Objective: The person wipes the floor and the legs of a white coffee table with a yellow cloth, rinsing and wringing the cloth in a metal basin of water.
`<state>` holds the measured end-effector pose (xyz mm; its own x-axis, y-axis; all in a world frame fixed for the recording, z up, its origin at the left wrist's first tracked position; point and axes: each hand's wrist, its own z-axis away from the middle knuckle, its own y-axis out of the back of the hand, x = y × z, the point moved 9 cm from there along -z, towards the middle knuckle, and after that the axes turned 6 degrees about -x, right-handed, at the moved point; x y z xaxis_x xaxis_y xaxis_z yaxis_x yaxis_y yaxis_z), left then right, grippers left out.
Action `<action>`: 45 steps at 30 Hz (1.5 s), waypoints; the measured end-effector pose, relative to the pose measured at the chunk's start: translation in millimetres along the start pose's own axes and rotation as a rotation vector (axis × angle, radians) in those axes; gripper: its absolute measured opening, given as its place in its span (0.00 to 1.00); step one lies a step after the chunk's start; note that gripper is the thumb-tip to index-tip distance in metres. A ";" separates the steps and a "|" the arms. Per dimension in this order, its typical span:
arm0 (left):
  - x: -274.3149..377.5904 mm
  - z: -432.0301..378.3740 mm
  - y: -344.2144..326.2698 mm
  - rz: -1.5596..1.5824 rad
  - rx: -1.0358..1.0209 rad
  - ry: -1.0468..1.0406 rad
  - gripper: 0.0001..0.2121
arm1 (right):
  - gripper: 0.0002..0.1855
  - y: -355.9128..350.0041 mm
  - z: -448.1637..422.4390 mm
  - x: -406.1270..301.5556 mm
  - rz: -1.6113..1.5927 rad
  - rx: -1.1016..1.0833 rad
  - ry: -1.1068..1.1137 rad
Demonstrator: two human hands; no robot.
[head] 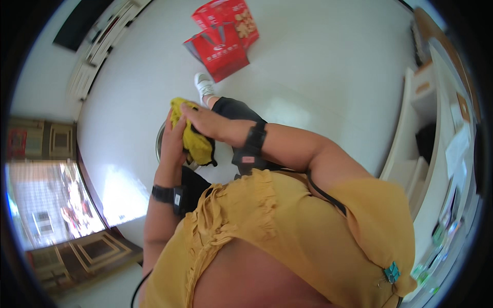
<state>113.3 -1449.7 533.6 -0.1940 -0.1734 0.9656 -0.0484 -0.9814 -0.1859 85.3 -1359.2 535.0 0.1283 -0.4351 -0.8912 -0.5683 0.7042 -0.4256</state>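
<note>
A yellow cloth with a dark edge point(198, 144) is bunched between my two hands. My left hand point(173, 134) grips its near left side, fingers up along the cloth. From the right, my right hand point(206, 119) presses against its upper part, with the fingertips over the top. Behind my left hand, the rim of a round metal basin point(158, 144) shows; my hands and the cloth hide most of it, and its contents cannot be made out. Black straps with small devices are on both forearms.
Two red bags, one in front point(227, 54) and one behind point(246, 23), stand on the pale floor beyond my white shoe point(204, 84). A white shelf unit point(400, 154) is at the right, a low white cabinet point(94, 54) at the upper left. An open doorway point(50, 204) lies left.
</note>
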 end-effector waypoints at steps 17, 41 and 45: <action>27.9 24.8 56.0 0.405 0.052 -0.117 0.19 | 0.36 52.6 -4.2 25.6 0.080 -0.040 -0.418; -42.8 17.9 324.6 0.475 0.503 -0.257 0.20 | 0.21 -131.1 -150.5 68.9 0.325 -0.409 -0.389; -56.7 16.1 308.7 0.640 0.377 -0.167 0.18 | 0.24 -161.6 -172.3 27.9 0.878 -0.623 0.091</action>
<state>125.1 -1744.1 424.4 0.0804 -0.6987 0.7108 0.3675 -0.6421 -0.6728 40.7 -1581.8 605.9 -0.5719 0.0240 -0.8200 -0.7491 0.3922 0.5339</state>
